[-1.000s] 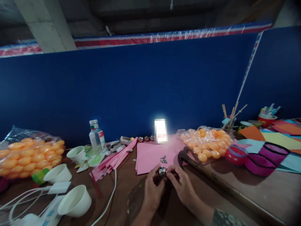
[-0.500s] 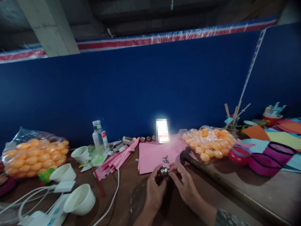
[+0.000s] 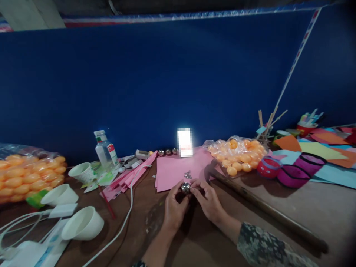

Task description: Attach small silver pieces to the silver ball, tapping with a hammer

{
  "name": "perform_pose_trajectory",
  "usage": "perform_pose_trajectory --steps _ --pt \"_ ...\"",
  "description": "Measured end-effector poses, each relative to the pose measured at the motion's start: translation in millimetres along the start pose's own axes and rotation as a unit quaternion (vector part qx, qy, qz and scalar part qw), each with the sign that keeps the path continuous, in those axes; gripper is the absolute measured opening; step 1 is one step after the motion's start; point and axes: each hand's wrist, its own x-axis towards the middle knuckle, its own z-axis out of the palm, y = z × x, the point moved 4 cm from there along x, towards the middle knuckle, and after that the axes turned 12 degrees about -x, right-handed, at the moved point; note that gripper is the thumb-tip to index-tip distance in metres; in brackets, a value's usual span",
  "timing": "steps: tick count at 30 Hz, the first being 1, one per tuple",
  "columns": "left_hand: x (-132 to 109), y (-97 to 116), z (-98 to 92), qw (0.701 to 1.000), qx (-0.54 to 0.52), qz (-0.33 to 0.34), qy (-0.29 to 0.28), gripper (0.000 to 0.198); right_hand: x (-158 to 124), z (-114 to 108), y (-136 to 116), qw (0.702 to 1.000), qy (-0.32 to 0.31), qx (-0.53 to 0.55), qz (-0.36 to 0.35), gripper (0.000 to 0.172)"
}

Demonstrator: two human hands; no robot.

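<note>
Both my hands meet over the brown table near the front edge of a pink paper sheet (image 3: pixel 178 171). My left hand (image 3: pixel 174 205) and my right hand (image 3: pixel 208 200) pinch a small shiny silver ball (image 3: pixel 185 187) between their fingertips. A little pile of tiny silver pieces (image 3: pixel 187 174) lies on the pink sheet just beyond the ball. Three more silver balls (image 3: pixel 167 152) sit in a row at the back by the blue wall.
Bags of orange balls lie at left (image 3: pixel 25 178) and right (image 3: pixel 236 155). White paper cups (image 3: pixel 82 224), a white cable (image 3: pixel 122 226), a clear bottle (image 3: pixel 104 152), pink paper strips (image 3: pixel 130 178), a long wooden stick (image 3: pixel 264 211), coloured paper rings (image 3: pixel 300 174) and a bright phone screen (image 3: pixel 185 142) surround my hands.
The view has tilted downward, so everything sits higher in the picture. My hands keep holding the silver ball in the same spot, with the fingers shifting slightly on it.
</note>
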Motion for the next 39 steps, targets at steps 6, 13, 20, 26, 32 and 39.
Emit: perform_pose_trajectory --steps 6,13,20,26,32,39 --pt "0.5 2.5 1.8 1.000 -0.024 -0.009 0.003 0.048 -1.0 1.8 3.0 1.000 -0.012 0.022 0.007 0.010" --pt "-0.1 6.7 4.7 0.999 -0.033 -0.001 -0.010 0.045 1.0 1.5 2.3 0.999 -0.019 0.029 0.009 0.012" --pt "-0.8 5.2 4.8 0.998 -0.056 -0.010 -0.008 0.045 -0.6 0.6 -0.9 0.999 -0.025 0.020 0.012 0.013" --pt "-0.8 3.6 3.8 0.998 -0.063 -0.010 -0.003 0.044 -1.1 2.1 2.4 0.999 -0.036 0.036 0.015 0.014" --pt "-0.6 3.0 3.7 0.997 -0.080 -0.011 -0.004 0.041 -1.3 3.8 5.6 0.998 -0.048 0.044 0.024 0.012" --pt "0.0 3.5 3.8 0.996 -0.090 -0.021 0.006 0.040 -0.3 3.0 -0.6 0.995 -0.060 0.066 0.037 0.014"
